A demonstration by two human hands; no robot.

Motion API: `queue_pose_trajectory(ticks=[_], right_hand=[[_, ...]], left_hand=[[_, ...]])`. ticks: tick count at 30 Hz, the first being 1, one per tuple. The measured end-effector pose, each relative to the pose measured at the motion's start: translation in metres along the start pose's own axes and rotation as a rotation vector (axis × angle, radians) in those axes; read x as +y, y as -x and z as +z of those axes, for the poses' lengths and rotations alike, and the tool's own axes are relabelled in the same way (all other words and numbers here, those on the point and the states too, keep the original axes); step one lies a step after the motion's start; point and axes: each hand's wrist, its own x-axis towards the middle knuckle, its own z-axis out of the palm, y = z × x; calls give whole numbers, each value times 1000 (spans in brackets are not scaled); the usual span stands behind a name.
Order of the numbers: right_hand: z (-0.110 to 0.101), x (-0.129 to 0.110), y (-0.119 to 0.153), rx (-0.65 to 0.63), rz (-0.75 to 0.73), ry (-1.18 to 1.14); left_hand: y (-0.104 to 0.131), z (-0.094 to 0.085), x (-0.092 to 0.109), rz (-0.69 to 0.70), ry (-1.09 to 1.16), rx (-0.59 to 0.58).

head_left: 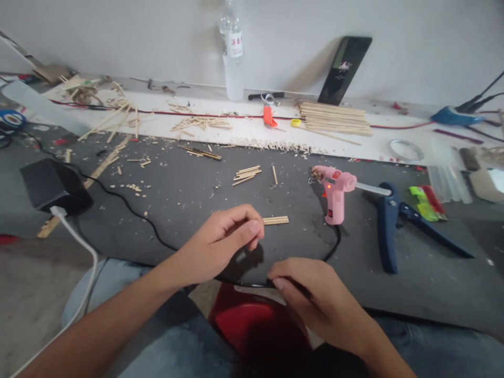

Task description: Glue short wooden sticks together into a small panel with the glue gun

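Observation:
My left hand [230, 239] is closed, with fingers curled, just above the grey table. Short wooden sticks [276, 220] lie side by side at its fingertips; whether the fingers grip them is hidden. My right hand [311, 294] is at the table's front edge, thumb and forefinger pressed together, and anything between them is too small to make out. Beyond the hands lie a small group of short sticks [247, 175] and a single stick [274, 175]. A pink glue gun [334, 191] with a lit orange light and a clear glue stick stands to the right.
Blue cutters [388, 231] lie right of the glue gun. A black box [55, 186] with a white cable is at the left. Along the back are a bottle [233, 58], a phone [345, 71] leaning on the wall, and a bundle of long sticks [334, 118]. A black cord crosses the table.

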Motion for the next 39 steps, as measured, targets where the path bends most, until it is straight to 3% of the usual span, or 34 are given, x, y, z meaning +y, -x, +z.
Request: queue_pose_trajectory(ticks=[6, 9, 12, 14, 16, 18, 23, 27, 30, 39], right_hand=[[-18, 10, 3, 239, 141, 151], [-25, 19, 7, 583, 257, 225], [-30, 30, 10, 950, 340, 241], [-32, 35, 11, 1077, 339, 228], [-32, 37, 11, 1119, 303, 223], [-30, 35, 9, 1030, 261, 243], [-20, 32, -7, 545, 219, 318], [-12, 37, -18, 327, 205, 555], [-11, 39, -20, 271, 219, 589], [-15, 38, -20, 279, 204, 445]], left_hand=[[-15, -4, -14, 82, -313, 63], [-26, -1, -25, 152, -501, 118], [-31, 5, -31, 226, -632, 80], [-31, 10, -32, 263, -690, 21], [-29, 13, -31, 271, -738, -19], [-28, 15, -31, 254, -779, -34], [-29, 18, -34, 208, -870, -37], [-28, 21, -35, 225, -904, -60], [-27, 22, -35, 232, -887, -70], [-34, 26, -31, 200, -833, -72]])
